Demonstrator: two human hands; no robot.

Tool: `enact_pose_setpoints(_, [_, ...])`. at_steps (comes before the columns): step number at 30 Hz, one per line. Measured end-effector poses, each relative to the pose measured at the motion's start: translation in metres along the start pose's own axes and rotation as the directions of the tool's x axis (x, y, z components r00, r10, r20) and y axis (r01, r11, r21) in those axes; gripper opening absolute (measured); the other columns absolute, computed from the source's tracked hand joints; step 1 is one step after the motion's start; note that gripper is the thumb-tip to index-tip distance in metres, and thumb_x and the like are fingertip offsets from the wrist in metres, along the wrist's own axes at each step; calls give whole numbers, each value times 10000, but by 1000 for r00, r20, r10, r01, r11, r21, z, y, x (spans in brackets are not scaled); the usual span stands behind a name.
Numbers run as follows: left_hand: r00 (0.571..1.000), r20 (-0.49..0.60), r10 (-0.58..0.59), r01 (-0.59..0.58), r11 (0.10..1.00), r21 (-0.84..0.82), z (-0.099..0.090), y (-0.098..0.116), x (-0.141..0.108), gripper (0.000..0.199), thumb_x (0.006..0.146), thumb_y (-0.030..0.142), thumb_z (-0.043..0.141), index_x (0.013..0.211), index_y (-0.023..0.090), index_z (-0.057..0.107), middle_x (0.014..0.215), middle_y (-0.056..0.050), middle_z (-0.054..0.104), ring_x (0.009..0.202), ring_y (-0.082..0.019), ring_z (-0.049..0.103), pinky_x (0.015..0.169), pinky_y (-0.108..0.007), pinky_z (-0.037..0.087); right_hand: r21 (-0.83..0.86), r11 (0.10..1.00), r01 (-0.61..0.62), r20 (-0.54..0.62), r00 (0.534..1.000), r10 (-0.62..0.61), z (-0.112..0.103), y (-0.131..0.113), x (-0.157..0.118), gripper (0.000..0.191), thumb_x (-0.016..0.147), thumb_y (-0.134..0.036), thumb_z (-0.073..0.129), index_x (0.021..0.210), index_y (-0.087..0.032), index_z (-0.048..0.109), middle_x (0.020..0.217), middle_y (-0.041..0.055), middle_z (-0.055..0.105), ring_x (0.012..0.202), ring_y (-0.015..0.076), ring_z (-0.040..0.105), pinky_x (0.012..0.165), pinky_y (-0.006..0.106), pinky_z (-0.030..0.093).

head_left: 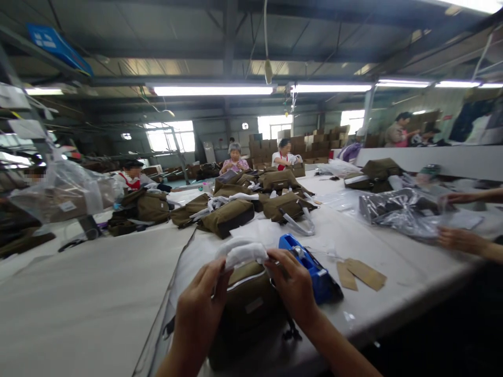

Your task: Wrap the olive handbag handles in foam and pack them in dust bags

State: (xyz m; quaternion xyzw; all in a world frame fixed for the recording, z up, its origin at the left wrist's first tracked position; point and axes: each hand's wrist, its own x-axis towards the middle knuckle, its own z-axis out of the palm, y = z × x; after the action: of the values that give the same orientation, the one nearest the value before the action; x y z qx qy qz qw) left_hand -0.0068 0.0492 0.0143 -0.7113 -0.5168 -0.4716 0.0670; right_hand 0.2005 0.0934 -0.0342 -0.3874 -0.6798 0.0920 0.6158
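Observation:
An olive-green bag stands upright on the table close in front of me, with a small label on its front. Its top handle is wrapped in white padding. My left hand pinches the left end of that wrapped handle. At the other end, my right hand grips it between thumb and fingers. A blue tape dispenser is just beyond my right hand. White sheets of wrapping lie behind the bag.
Several olive bags are heaped farther back. Brown cardboard tags lie to the right of the dispenser. At the far right, a co-worker's hands handle a clear plastic bag. Other people sit across the tables.

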Motion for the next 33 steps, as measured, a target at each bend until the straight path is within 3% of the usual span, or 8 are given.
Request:
enact_pose_setpoints(3, [939,337,-73,143,972,-187,-15,-5,5,346,949,500,544,899,214,731,848,-58,766,760,-220,719,699,-281,553,166,981,-102,169,983,73,-9,-3,8,245,1001,-373,536,1029,-214,720,996,56,739,936,200,684,862,294,533])
enact_pose_setpoints(8, [513,853,-95,773,484,-411,-34,-21,6,619,858,723,523,609,164,621,415,15,474,436,-126,489,544,-262,474,490,661,-569,571,782,250,-27,7,13,474,937,-589,559,739,-162,622,656,1,580,566,114,495,549,229,429])
enact_pose_setpoints(10, [557,799,-225,769,503,-395,-38,-21,6,660,880,732,464,565,167,595,420,7,467,436,-129,475,547,-275,487,551,561,-617,583,766,270,-30,11,12,498,925,-624,556,762,-158,613,643,-9,553,552,103,464,544,223,407])
enact_pose_setpoints(13, [835,404,-372,482,850,-213,-42,-11,4,563,936,665,434,792,194,707,746,-63,715,669,-212,661,683,-336,560,573,615,-541,540,814,213,-31,9,8,452,879,-598,650,1006,-165,667,831,28,637,727,148,587,673,254,483])
enact_pose_setpoints(16, [996,72,-45,37,994,105,-39,4,2,510,899,633,545,1257,282,635,1312,-82,674,1131,-328,663,956,-465,546,445,834,-327,428,895,123,-31,0,3,308,874,-418,727,1095,-208,687,975,41,664,902,187,636,802,282,513])
enact_pose_setpoints(20, [947,296,120,-158,982,108,-23,21,12,623,941,598,499,1457,249,484,1405,-115,623,1256,-344,608,992,-477,542,262,963,64,177,978,-114,-32,-12,2,237,939,-241,656,1172,-251,698,1049,56,681,989,191,650,881,300,530])
enact_pose_setpoints(27, [728,654,-206,566,719,-403,-14,25,39,450,890,604,594,813,164,645,541,55,468,472,-100,459,451,-202,406,39,976,212,223,951,-215,-23,3,8,376,1017,-211,500,1380,-271,576,1265,74,691,1180,232,636,1077,462,474])
enact_pose_setpoints(33, [892,376,-253,417,783,-462,-13,4,28,464,919,554,595,1195,188,666,894,-51,685,770,-179,653,688,-270,540,-23,942,336,29,942,-335,-28,-19,-37,418,972,-117,513,1383,-185,541,1222,131,697,1171,238,643,978,405,543])
